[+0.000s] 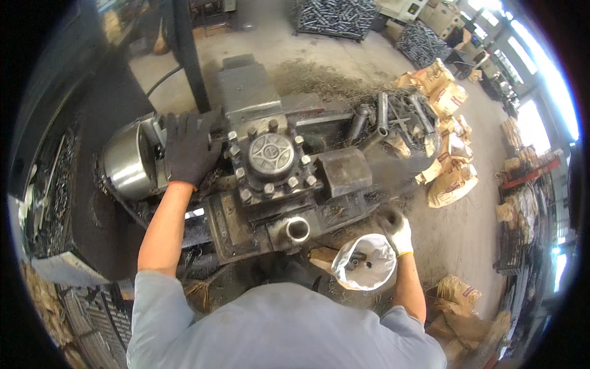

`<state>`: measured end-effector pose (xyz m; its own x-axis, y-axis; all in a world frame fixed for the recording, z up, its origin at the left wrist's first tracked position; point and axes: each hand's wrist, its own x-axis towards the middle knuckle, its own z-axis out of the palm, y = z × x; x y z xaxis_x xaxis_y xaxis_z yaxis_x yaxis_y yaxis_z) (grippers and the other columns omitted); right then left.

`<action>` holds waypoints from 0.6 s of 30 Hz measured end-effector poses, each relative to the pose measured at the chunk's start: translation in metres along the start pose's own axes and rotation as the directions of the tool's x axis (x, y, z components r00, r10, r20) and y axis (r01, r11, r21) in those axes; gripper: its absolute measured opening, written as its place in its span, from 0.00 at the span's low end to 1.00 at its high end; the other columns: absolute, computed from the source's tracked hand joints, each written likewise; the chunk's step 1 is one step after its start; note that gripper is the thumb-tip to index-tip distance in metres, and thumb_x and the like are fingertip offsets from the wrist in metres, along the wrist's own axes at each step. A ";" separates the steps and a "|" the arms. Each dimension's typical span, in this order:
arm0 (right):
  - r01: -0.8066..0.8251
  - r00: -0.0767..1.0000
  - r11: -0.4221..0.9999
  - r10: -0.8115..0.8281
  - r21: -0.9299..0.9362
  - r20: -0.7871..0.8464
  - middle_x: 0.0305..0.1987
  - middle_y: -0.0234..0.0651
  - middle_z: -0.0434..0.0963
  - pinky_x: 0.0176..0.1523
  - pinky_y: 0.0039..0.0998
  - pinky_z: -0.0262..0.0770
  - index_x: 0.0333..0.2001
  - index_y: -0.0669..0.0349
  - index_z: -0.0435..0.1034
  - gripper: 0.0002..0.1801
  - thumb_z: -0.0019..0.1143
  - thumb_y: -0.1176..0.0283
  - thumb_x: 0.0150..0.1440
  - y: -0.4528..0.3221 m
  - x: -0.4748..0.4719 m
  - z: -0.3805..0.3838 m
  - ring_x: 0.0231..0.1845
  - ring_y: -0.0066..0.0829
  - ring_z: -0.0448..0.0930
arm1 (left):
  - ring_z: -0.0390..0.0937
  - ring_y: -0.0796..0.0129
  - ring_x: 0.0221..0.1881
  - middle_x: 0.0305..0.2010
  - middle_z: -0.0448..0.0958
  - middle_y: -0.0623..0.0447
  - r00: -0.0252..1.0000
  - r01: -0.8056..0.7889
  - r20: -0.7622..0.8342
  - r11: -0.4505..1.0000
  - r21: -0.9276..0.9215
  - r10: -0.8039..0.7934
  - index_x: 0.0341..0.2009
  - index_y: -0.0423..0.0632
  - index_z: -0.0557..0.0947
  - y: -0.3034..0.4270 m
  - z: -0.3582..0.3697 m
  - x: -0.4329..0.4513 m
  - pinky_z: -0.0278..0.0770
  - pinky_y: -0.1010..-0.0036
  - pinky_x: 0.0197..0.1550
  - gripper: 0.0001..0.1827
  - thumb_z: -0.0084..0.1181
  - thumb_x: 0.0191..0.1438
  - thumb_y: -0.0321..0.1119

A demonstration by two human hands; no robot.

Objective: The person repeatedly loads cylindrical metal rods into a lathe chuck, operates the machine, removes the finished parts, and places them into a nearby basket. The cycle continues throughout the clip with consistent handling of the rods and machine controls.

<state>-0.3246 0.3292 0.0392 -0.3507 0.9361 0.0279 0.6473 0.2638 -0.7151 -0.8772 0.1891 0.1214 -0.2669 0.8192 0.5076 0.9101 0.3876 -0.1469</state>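
Note:
My left hand (190,150), in a dark glove, lies back-up between the steel lathe chuck (131,159) and the square tool post (271,157). Its fingers are stretched out and slightly apart; whatever lies under the palm is hidden. My right hand (397,226), in a white glove with a darkened palm, is blurred beside the rim of a white-lined paper bag (340,272). Whether it grips anything cannot be told. A few small metal parts (357,259) sit inside the bag. Bolts ring the round cap on the tool post.
A hollow metal cylinder (297,229) is on the carriage before me. Tubes and tools (405,117) crowd the machine's right end. Brown paper sacks (454,184) stand on the floor beyond it. A bin of metal parts (336,18) is at the back; metal chips fill the left tray (55,207).

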 end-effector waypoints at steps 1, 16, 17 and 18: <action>0.150 0.980 0.981 -0.164 0.122 0.110 0.41 0.44 0.87 0.47 0.36 0.85 0.52 0.63 0.80 0.20 0.72 0.71 0.55 -0.049 0.007 0.009 0.39 0.33 0.88 | 0.70 0.46 0.70 0.65 0.77 0.43 1.000 -0.003 -0.021 1.000 -0.024 0.003 0.66 0.53 0.79 -0.001 -0.003 0.000 0.50 0.43 0.80 0.35 0.66 0.57 0.54; 0.934 0.354 0.309 -0.730 -0.179 0.585 0.39 0.53 0.86 0.48 0.46 0.85 0.51 0.67 0.77 0.26 0.69 0.67 0.48 -0.387 0.212 0.084 0.40 0.53 0.88 | 0.82 0.55 0.44 0.47 0.84 0.50 0.158 0.337 0.543 -0.471 -0.815 -0.825 0.56 0.50 0.84 -0.008 -0.005 -0.391 0.79 0.58 0.47 0.20 0.55 0.69 0.48; 0.907 0.422 0.316 -0.691 -0.280 0.587 0.38 0.54 0.86 0.47 0.49 0.85 0.48 0.67 0.78 0.24 0.66 0.63 0.50 -0.391 0.231 0.106 0.40 0.54 0.88 | 0.80 0.54 0.45 0.46 0.83 0.51 -0.113 -0.066 0.637 -0.634 -0.771 -0.763 0.56 0.51 0.84 -0.016 -0.005 -0.420 0.78 0.58 0.47 0.23 0.52 0.70 0.54; 0.855 0.498 0.250 -0.641 -0.455 0.584 0.38 0.55 0.86 0.47 0.50 0.85 0.45 0.64 0.80 0.21 0.65 0.62 0.51 -0.390 0.243 0.131 0.40 0.55 0.88 | 0.80 0.54 0.46 0.46 0.83 0.51 -0.132 0.040 0.510 -0.518 -0.854 -0.850 0.55 0.52 0.83 -0.024 -0.008 -0.444 0.77 0.56 0.49 0.24 0.52 0.70 0.57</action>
<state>-0.7508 0.4231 0.2338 -0.9847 0.1617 0.0644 0.1702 0.9718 0.1634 -0.7786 -0.1870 -0.0937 -0.9000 -0.2224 -0.3749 -0.2117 -0.5289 0.8219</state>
